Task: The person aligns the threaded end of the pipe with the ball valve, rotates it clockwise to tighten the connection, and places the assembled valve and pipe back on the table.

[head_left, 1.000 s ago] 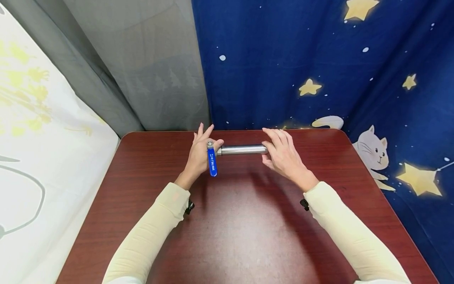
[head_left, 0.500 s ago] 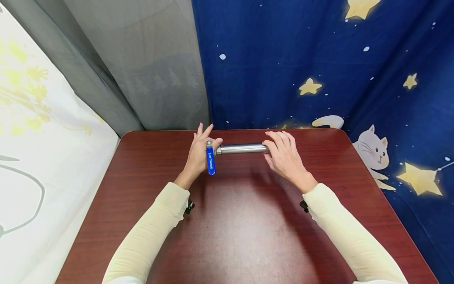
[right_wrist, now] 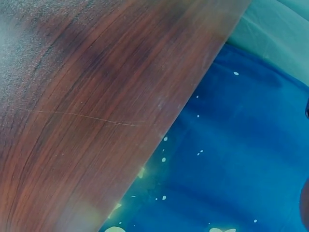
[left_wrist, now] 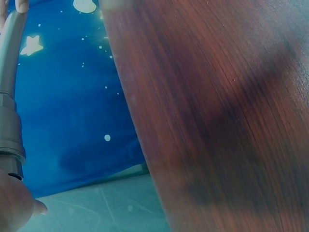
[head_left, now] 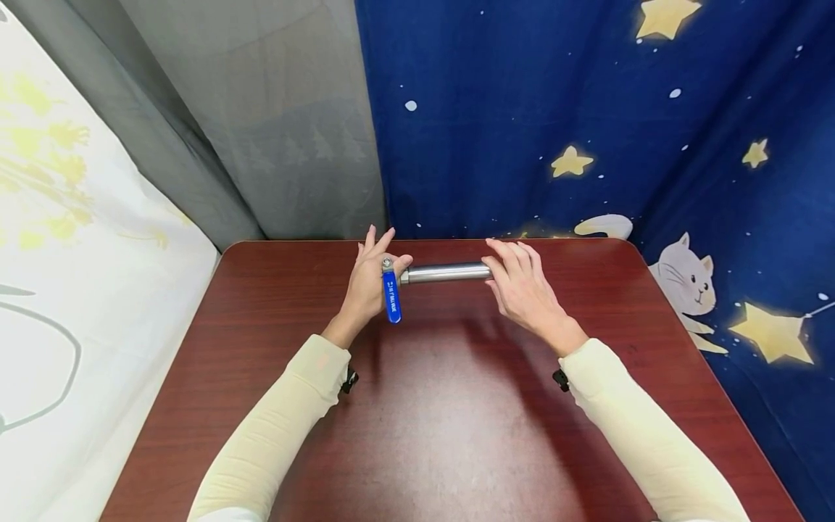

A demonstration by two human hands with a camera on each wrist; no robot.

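In the head view a ball valve with a blue lever handle (head_left: 391,297) sits in my left hand (head_left: 362,290), held between thumb and palm, while some fingers stretch away toward the back. A shiny metal pipe (head_left: 450,272) runs from the valve to the right, roughly level and raised over the table. The thumb and fingers of my right hand (head_left: 522,286) grip the pipe's far end, covering it. The left wrist view shows the pipe (left_wrist: 8,63) joined to the grey valve body (left_wrist: 9,128) at its left edge. Only a sliver of my right hand (right_wrist: 305,203) appears in the right wrist view.
A reddish-brown wooden table (head_left: 450,406) lies beneath both hands. Behind its far edge hang a grey curtain (head_left: 287,145) and a blue star-patterned curtain (head_left: 496,145). White printed cloth (head_left: 85,326) hangs at the left.
My right fingers shift slightly around the pipe's end. The valve and pipe stay in nearly the same place, and the left hand barely moves.
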